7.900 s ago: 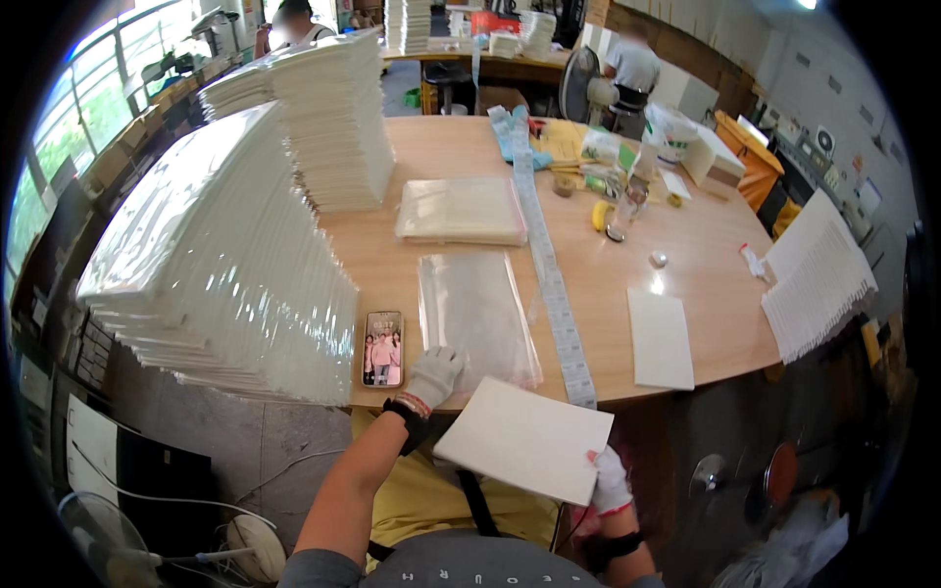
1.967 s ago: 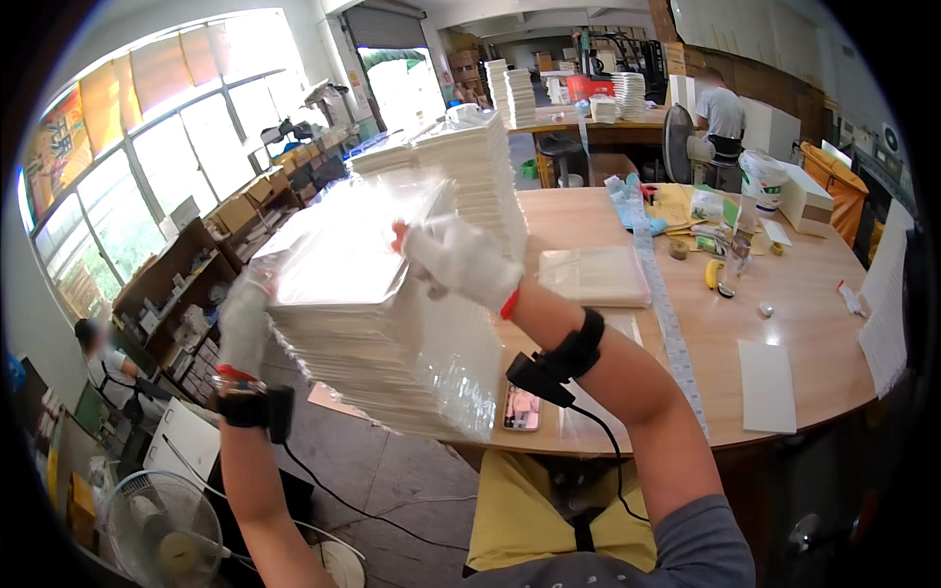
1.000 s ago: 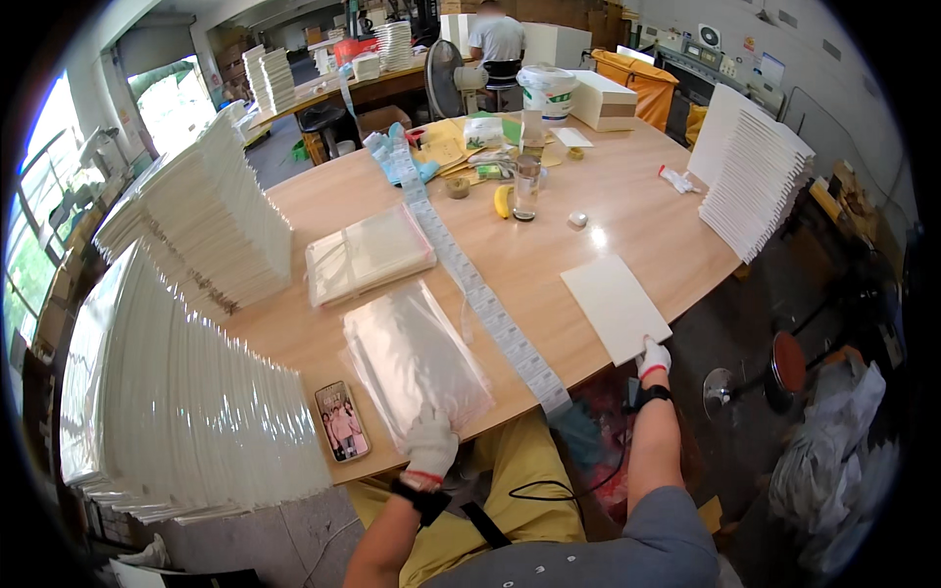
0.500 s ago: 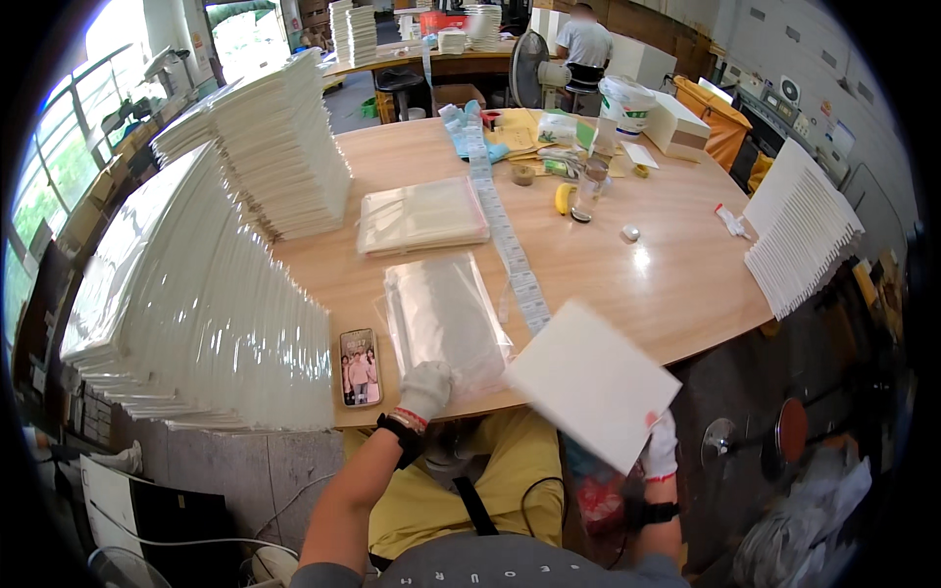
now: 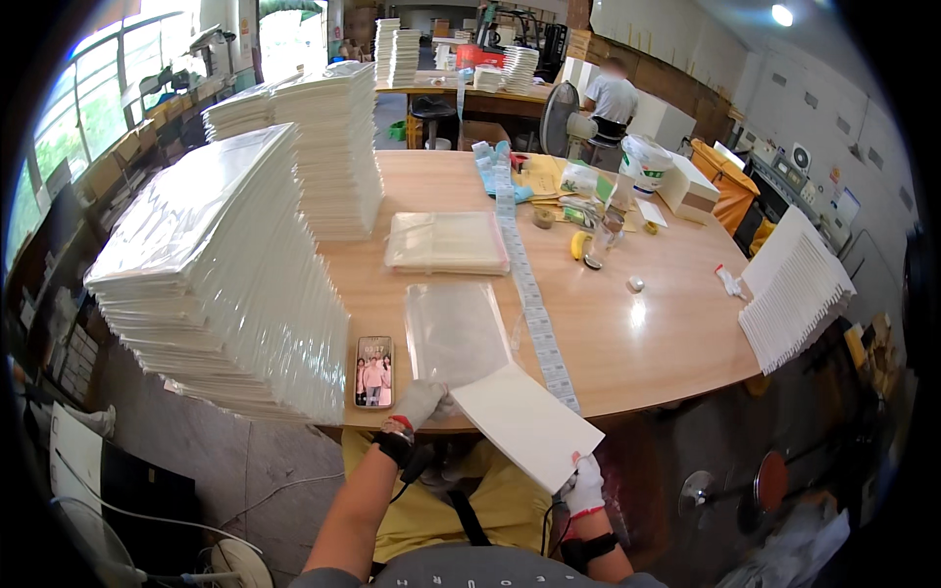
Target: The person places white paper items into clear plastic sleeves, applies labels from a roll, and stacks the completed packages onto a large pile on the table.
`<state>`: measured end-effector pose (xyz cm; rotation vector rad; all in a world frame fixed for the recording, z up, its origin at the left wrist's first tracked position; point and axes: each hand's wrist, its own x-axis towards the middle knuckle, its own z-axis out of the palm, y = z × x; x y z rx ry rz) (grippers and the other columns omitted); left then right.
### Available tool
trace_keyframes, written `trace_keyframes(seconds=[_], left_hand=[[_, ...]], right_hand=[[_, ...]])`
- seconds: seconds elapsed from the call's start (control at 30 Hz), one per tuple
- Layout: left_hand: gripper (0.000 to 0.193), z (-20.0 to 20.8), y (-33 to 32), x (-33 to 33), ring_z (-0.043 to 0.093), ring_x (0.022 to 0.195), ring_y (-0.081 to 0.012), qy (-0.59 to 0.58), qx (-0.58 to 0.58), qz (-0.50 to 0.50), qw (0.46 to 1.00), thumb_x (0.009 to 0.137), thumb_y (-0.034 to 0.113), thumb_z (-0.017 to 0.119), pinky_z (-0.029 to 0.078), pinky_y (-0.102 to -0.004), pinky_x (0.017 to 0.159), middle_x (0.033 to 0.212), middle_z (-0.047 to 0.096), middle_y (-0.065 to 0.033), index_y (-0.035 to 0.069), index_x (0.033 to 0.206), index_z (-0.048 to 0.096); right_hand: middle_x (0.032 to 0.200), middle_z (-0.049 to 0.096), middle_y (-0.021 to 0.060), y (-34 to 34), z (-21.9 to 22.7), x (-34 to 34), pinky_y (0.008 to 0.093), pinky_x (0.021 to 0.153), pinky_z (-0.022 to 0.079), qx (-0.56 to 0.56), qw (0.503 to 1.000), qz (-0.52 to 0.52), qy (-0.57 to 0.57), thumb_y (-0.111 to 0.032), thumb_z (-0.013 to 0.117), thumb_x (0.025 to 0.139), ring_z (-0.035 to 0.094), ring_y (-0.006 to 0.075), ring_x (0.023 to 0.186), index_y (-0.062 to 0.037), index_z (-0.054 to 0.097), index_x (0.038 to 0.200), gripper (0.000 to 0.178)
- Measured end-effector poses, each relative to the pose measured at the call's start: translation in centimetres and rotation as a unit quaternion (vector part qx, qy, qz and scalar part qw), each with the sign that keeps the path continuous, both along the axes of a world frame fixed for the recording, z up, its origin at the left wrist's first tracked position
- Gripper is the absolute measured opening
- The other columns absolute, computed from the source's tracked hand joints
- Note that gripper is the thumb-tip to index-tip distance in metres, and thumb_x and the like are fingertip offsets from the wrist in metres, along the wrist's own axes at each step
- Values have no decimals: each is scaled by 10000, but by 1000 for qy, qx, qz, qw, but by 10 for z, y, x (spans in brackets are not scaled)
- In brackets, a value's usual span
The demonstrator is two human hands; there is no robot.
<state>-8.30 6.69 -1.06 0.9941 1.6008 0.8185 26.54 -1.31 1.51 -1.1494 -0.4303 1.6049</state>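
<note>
My right hand [image 5: 586, 486], in a white glove, grips the near right corner of a blank white board [image 5: 529, 427], tilted over the table's front edge. The board's far left corner is close to my left hand [image 5: 421, 404], also gloved. That hand's fingers are closed at the near edge of a clear plastic bag [image 5: 456, 328] lying flat on the table. Exactly how the fingers hold the film is too small to make out. Left of the bag lies a smartphone [image 5: 373, 372] with its screen lit. Beyond the bag sits a pile of clear bags [image 5: 448, 243].
Tall stacks of film-wrapped boards [image 5: 225, 284] rise along the left. A stack of white boards [image 5: 799, 289] leans at the right edge. A label strip [image 5: 534, 314] crosses the wooden table [image 5: 676, 338]. Farther back are a banana [image 5: 578, 245], a bucket [image 5: 645, 162], a fan [image 5: 562, 120] and a seated person [image 5: 615, 98].
The right hand has brought the white board leftward and lower, toward the left hand and the bag. My left hand stays at the bag's near edge. The whole view has shifted and tilted up.
</note>
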Motion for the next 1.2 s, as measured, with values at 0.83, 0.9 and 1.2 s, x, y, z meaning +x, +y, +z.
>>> trace_keyframes(seconds=[0.83,0.9,1.2], left_hand=[[300,-108,-99,125,578,966,-170,-207,19,18,978,898,198,549,470,-292,827,1101,608,-89,36,1150,568],[281,-131,-95,129,580,912,-133,-162,36,6,986,890,196,573,469,-263,791,1045,624,-64,34,1119,586],[415,-79,-110,92,549,935,-185,-137,74,32,987,862,299,586,444,-320,793,990,605,-97,-1,1145,540]], right_hand=[[958,511,62,-2,-45,-103,391,772,474,0,981,43,188,-93,419,882,545,247,892,-87,467,1022,148],[1084,532,105,23,-77,-108,435,936,444,29,982,15,185,-173,445,897,541,272,1006,-50,471,1100,239],[950,560,98,29,-9,-82,354,723,494,-1,966,220,133,-102,476,897,571,211,852,-42,441,1071,187]])
